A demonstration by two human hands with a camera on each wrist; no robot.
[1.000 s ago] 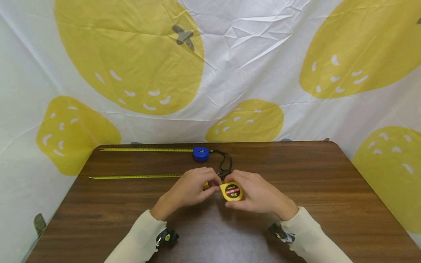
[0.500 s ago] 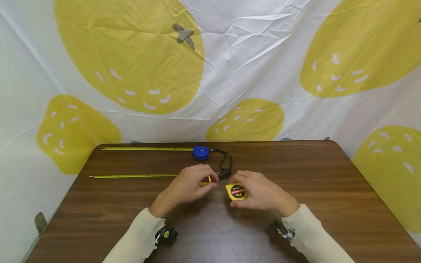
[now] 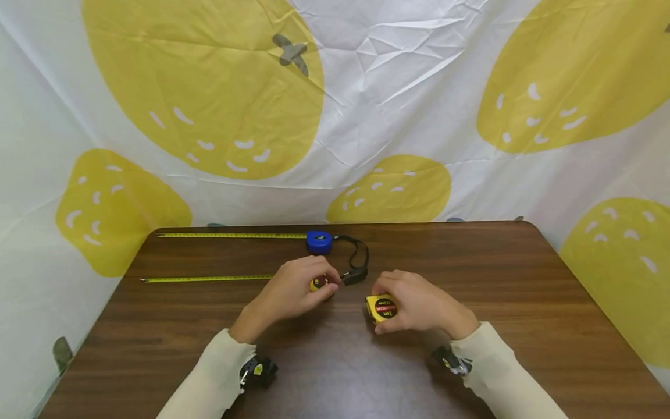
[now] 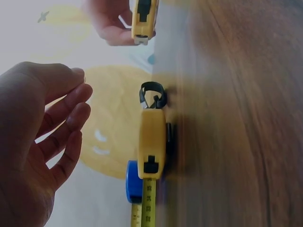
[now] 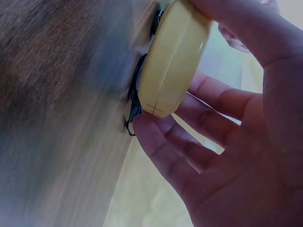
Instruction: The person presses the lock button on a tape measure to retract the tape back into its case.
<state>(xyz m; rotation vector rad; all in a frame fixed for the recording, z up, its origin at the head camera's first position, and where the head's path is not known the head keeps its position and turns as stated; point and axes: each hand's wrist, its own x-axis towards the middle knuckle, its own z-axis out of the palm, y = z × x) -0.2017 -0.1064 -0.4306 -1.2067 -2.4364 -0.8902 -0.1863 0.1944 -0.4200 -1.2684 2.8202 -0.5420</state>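
My right hand (image 3: pixel 416 301) grips a small yellow tape measure (image 3: pixel 382 307) with a dark round label, just above the table. Its case (image 5: pixel 175 59) sits between thumb and fingers in the right wrist view, and its metal end hook (image 4: pixel 141 41) shows in the left wrist view, with no blade drawn out. My left hand (image 3: pixel 297 286) hovers, fingers loosely bent and holding nothing. Beneath it, partly covered in the head view, a second yellow tape measure (image 4: pixel 152 137) lies on the table, its blade (image 3: pixel 209 280) stretched out leftward.
Farther back lies a blue tape measure (image 3: pixel 319 241), its blade (image 3: pixel 230 235) also drawn out to the left. A black wrist strap (image 3: pixel 361 251) loops to its right. Behind the brown wooden table (image 3: pixel 497 262) hangs a lemon-patterned cloth (image 3: pixel 398 105).
My hands have moved apart. The right one has shifted right with its tape measure, turning it slightly; the left one has drawn back leftward over the other yellow tape measure.
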